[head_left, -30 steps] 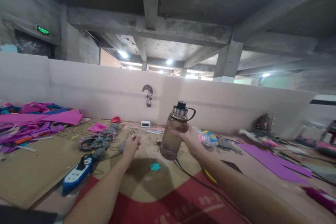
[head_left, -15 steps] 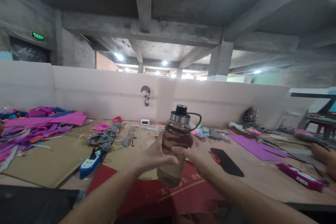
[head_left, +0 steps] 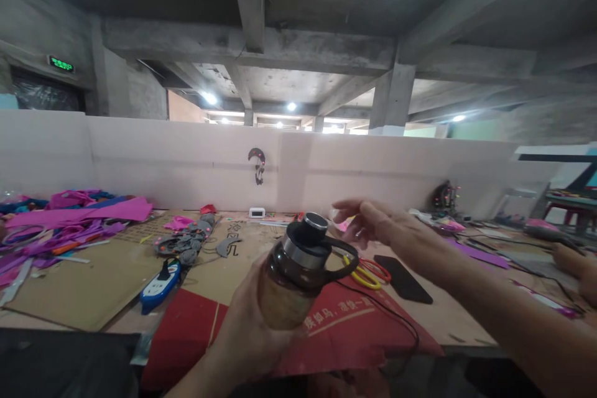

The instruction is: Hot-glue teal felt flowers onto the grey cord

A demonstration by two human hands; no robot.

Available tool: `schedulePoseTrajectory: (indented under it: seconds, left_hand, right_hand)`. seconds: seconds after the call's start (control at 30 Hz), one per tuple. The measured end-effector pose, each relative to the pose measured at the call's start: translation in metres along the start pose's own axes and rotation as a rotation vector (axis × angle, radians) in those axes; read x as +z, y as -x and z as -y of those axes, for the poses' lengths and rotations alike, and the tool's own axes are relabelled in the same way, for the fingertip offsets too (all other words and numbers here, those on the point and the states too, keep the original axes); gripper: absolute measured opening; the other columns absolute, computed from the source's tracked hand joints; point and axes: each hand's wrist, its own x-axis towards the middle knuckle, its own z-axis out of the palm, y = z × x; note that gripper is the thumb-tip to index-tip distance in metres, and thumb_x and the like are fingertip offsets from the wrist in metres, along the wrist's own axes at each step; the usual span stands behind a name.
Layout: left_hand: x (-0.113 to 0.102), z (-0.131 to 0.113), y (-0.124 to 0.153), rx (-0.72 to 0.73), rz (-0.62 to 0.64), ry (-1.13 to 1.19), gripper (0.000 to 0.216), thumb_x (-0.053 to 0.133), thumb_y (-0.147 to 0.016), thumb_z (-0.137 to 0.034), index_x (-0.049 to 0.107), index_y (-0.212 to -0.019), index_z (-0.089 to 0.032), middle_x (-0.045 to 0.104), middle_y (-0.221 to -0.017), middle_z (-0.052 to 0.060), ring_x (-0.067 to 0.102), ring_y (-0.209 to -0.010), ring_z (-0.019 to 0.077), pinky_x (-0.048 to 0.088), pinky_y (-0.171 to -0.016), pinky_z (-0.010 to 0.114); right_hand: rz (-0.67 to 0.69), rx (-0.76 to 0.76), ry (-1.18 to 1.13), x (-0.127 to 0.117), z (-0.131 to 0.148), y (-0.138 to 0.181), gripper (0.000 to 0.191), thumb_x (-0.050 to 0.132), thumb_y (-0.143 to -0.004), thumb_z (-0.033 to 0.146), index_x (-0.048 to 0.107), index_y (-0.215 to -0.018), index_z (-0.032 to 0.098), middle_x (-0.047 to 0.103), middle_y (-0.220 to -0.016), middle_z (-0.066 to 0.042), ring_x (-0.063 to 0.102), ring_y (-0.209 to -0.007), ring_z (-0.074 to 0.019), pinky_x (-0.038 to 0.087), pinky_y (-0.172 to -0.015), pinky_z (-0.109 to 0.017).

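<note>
My left hand (head_left: 252, 336) is wrapped round the body of a brown translucent water bottle (head_left: 291, 283), which tilts toward me. The bottle has a steel collar, a black cap (head_left: 311, 224) and a black carry loop. My right hand (head_left: 368, 224) hovers just right of and above the cap, fingers spread, holding nothing. The bottle is held above a red printed sheet (head_left: 354, 329) on the worktable.
Yellow and red scissors (head_left: 366, 270) and a black phone (head_left: 403, 277) lie right of the bottle. A blue and white power strip (head_left: 159, 283), grey felt pieces (head_left: 186, 242) and pink felt sheets (head_left: 79, 214) lie left. Another person's hand (head_left: 576, 261) rests at far right. A white partition (head_left: 186, 165) backs the table.
The bottle has passed from my right hand into my left and come closer, tilted toward me. My right hand has let go and lifted to beside the cap.
</note>
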Motion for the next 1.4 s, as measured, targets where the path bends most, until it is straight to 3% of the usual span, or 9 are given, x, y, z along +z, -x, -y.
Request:
schedulePoseTrajectory:
  seconds: [0.1,0.2,0.3,0.43,0.6,0.93,1.07,1.23,1.4]
  left_hand:
    - [-0.004,0.002,0.002,0.137,0.009,-0.12,0.088,0.078,-0.052,-0.022,0.04,-0.131,-0.025,0.052,-0.129,0.009,0.05,-0.116,0.0302,0.043,-0.096,0.043]
    - [-0.005,0.008,0.005,0.184,0.005,-0.197,0.089,0.076,-0.053,-0.021,0.037,-0.133,-0.027,0.051,-0.13,0.008,0.05,-0.116,0.03,0.043,-0.096,0.043]
    - [-0.004,0.014,0.009,0.177,0.015,-0.247,0.085,0.076,-0.055,-0.024,0.038,-0.132,-0.028,0.053,-0.126,0.008,0.053,-0.111,0.0303,0.045,-0.093,0.043]
    - [-0.003,0.017,0.013,0.192,0.061,-0.295,0.085,0.076,-0.058,-0.031,0.037,-0.133,-0.03,0.053,-0.127,0.008,0.053,-0.111,0.0304,0.046,-0.092,0.044]
    - [-0.007,0.019,0.013,0.214,0.04,-0.336,0.082,0.075,-0.059,-0.035,0.037,-0.132,-0.031,0.054,-0.124,0.007,0.054,-0.109,0.0293,0.046,-0.091,0.042]
    - [-0.014,0.019,0.017,0.211,0.101,-0.49,0.086,0.075,-0.058,-0.036,0.032,-0.132,-0.03,0.052,-0.124,0.01,0.052,-0.112,0.0305,0.046,-0.09,0.045]
    - [-0.012,0.02,0.017,0.236,0.089,-0.5,0.091,0.076,-0.056,-0.036,0.03,-0.134,-0.029,0.051,-0.125,0.011,0.051,-0.113,0.0325,0.044,-0.091,0.047]
    - [-0.007,0.017,0.012,0.217,0.131,-0.461,0.088,0.076,-0.056,-0.033,0.032,-0.133,-0.029,0.051,-0.125,0.01,0.051,-0.112,0.0306,0.046,-0.09,0.044]
    - [0.007,0.015,0.007,0.222,0.085,-0.355,0.082,0.074,-0.059,-0.032,0.035,-0.131,-0.026,0.053,-0.123,0.01,0.053,-0.109,0.0285,0.046,-0.09,0.042]
  right_hand:
    - [0.101,-0.098,0.146,-0.004,0.027,0.003,0.048,0.039,-0.087,0.05,0.052,-0.126,0.024,0.064,-0.102,-0.008,0.061,-0.076,-0.0181,0.048,-0.06,-0.03]
    - [0.168,-0.146,0.42,0.008,0.046,0.007,0.052,0.06,-0.074,0.051,0.056,-0.121,0.03,0.065,-0.102,-0.004,0.059,-0.085,-0.0219,0.046,-0.067,-0.031]
    - [0.143,-0.176,0.568,0.021,0.045,0.006,0.06,0.072,-0.06,0.054,0.06,-0.114,0.031,0.065,-0.097,-0.004,0.059,-0.084,-0.0244,0.045,-0.067,-0.032]
    - [0.144,-0.127,0.665,0.028,0.031,0.004,0.046,0.073,-0.056,0.054,0.066,-0.094,0.028,0.065,-0.082,-0.003,0.057,-0.069,-0.0198,0.039,-0.054,-0.027]
    - [0.152,-0.121,0.676,0.034,0.032,0.006,0.038,0.074,-0.058,0.046,0.066,-0.09,0.026,0.065,-0.082,-0.001,0.056,-0.067,-0.0166,0.037,-0.054,-0.025]
    - [0.146,-0.186,0.715,0.032,0.034,0.02,0.059,0.077,-0.055,0.048,0.063,-0.11,0.028,0.065,-0.104,-0.007,0.058,-0.09,-0.0273,0.045,-0.072,-0.036]
    - [0.16,-0.149,0.686,0.029,0.039,0.024,0.057,0.079,-0.052,0.047,0.066,-0.104,0.029,0.066,-0.099,-0.007,0.059,-0.088,-0.0282,0.045,-0.069,-0.035]
    - [0.098,-0.143,0.652,0.024,0.034,0.025,0.055,0.078,-0.052,0.046,0.066,-0.103,0.03,0.066,-0.091,-0.004,0.059,-0.08,-0.0234,0.044,-0.063,-0.031]
    - [0.096,-0.132,0.595,0.02,0.027,0.022,0.057,0.077,-0.05,0.044,0.064,-0.105,0.032,0.066,-0.089,-0.001,0.058,-0.072,-0.0191,0.04,-0.057,-0.027]
